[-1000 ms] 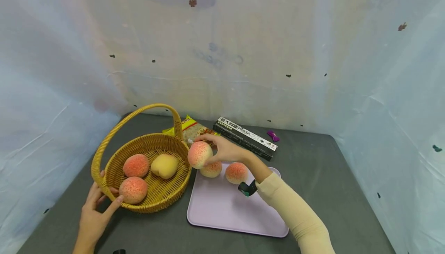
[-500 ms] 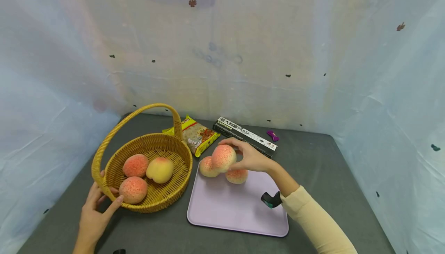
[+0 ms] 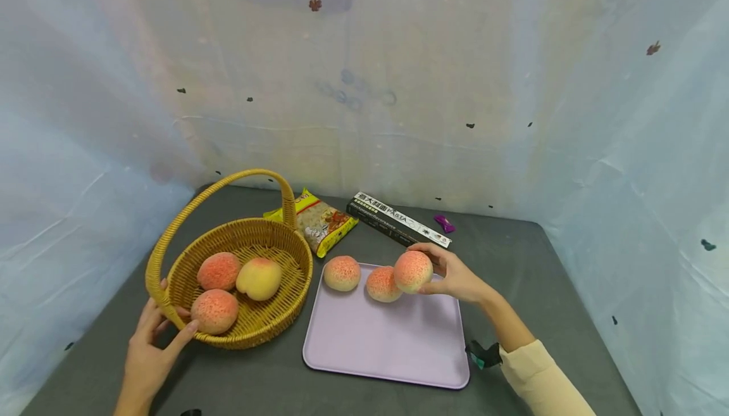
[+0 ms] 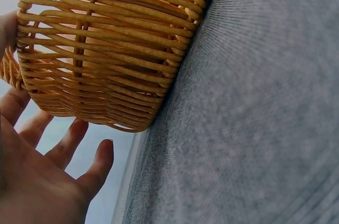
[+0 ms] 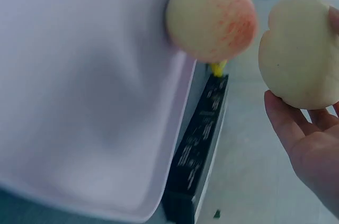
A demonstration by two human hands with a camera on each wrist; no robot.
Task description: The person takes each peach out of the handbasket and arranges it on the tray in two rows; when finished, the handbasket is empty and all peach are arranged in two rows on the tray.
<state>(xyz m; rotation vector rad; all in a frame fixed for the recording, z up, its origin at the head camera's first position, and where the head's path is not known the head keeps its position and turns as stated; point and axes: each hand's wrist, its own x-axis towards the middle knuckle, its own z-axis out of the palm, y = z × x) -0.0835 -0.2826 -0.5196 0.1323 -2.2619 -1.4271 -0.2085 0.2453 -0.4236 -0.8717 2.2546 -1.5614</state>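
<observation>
My right hand [image 3: 458, 280] pinches a speckled pink-and-cream peach [image 3: 413, 271] over the back right part of the lilac tray [image 3: 387, 346]. In the right wrist view the pale underside of this peach [image 5: 296, 54] shows between thumb and fingers. Two more peaches rest on the tray, a left one [image 3: 342, 273] and a middle one [image 3: 381, 284], which the held peach partly overlaps. At the left, my left hand [image 3: 149, 349] grips the near left rim of the yellow wicker basket [image 3: 264, 332], by the foot of its handle. Inside lie two pink peaches [image 3: 214, 311] and a yellow peach [image 3: 259, 278].
A yellow food packet [image 3: 324, 223] lies behind the basket and tray. Beside it are a black pasta box [image 3: 393, 218] and a small purple wrapped candy [image 3: 444, 223]. The dark grey table [image 3: 535, 289] ends at a pale sheet [image 3: 370, 118]. The basket's tall handle [image 3: 171, 226] arches up.
My right hand has carried its peach from beside the basket rightwards across the tray, uncovering the left peach and the packet. The yellow peach in the basket has rolled slightly. The left hand stays put.
</observation>
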